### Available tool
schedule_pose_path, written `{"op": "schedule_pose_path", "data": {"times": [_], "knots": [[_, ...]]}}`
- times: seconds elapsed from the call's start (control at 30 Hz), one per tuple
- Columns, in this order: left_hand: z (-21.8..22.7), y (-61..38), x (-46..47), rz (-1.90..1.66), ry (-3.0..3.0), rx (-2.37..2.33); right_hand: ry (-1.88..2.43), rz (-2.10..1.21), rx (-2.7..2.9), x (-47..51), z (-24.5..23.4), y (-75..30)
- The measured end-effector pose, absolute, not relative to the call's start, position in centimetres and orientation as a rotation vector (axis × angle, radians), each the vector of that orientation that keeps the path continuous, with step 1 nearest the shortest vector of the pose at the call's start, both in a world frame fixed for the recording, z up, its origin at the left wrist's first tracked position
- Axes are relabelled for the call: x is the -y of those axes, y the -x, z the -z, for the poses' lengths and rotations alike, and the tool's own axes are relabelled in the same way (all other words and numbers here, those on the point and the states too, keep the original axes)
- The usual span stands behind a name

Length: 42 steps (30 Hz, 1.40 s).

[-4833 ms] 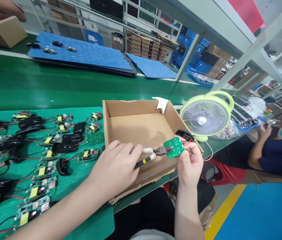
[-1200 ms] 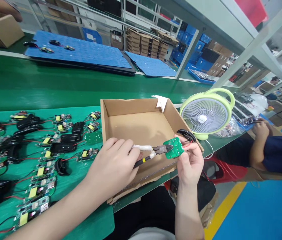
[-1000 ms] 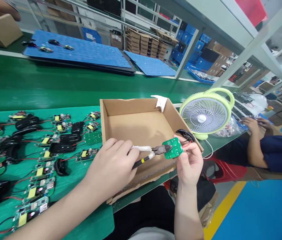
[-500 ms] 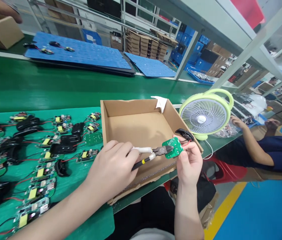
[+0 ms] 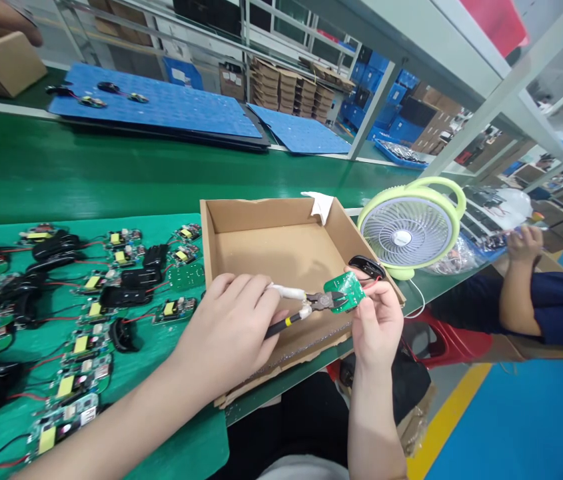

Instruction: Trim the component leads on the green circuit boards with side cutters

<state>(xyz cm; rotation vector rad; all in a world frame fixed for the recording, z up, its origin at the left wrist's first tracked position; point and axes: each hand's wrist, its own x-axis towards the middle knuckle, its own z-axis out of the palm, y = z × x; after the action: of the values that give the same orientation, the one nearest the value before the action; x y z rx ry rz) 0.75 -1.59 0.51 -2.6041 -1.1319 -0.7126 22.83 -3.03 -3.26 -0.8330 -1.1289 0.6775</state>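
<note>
My left hand (image 5: 236, 330) is closed around a pair of diagonal cutters (image 5: 321, 301), one handle sleeved in white and the other black with a yellow band. Their jaws lie over the solder side of a green circuit board (image 5: 345, 291), slightly parted. Pinched by its edge, the board sits between the thumb and fingers of my right hand (image 5: 377, 320). A black plastic housing (image 5: 367, 267) hangs beside those fingers, with a red wire near the board. Both hands are above a shallow cardboard box (image 5: 271, 250).
On the green mat (image 5: 171, 373) at left lie several circuit boards (image 5: 81, 345) wired to black housings. A lime-green fan (image 5: 406, 230) stands right of the box. Blue foam sheets (image 5: 171, 103) lie behind. A co-worker's hand (image 5: 525, 243) shows at far right.
The cutters' jaws have parted a little and my left fingers have loosened slightly on the handles. The board stays nearly still. At right, the co-worker's arm has shifted away from the fan.
</note>
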Motion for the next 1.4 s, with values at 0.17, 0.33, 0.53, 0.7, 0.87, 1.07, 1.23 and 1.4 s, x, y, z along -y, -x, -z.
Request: {"op": "schedule_pose_path", "data": {"times": [0.17,0.33,0.53,0.7,0.87,1.07,1.23,1.4], "knots": [[-0.47,-0.78,1.57,0.706,2.629,1.105,0.82,-0.669,1.15,3.01,3.27,-22.85],[-0.36,-0.65,1.62,0.773,2.624,1.098,0.817,-0.666,1.161,2.98,3.23,-22.82],[-0.38,-0.76,1.74,0.842,2.601,1.091,0.823,-0.673,1.168,3.02,3.02,-22.68],[-0.25,-0.65,1.54,0.86,2.617,1.077,0.846,-0.656,1.165,3.1,3.11,-22.69],[-0.12,-0.67,1.45,0.812,2.631,1.118,0.919,-0.653,1.074,3.02,2.96,-22.48],[-0.47,-0.84,1.56,0.751,2.628,1.125,0.944,-0.619,1.014,2.98,2.82,-22.3],[-0.61,-0.82,1.64,0.694,2.641,1.124,0.927,-0.615,1.013,3.01,2.86,-22.31],[-0.36,-0.74,1.59,0.668,2.649,1.133,0.883,-0.648,1.025,3.09,2.93,-22.34]]}}
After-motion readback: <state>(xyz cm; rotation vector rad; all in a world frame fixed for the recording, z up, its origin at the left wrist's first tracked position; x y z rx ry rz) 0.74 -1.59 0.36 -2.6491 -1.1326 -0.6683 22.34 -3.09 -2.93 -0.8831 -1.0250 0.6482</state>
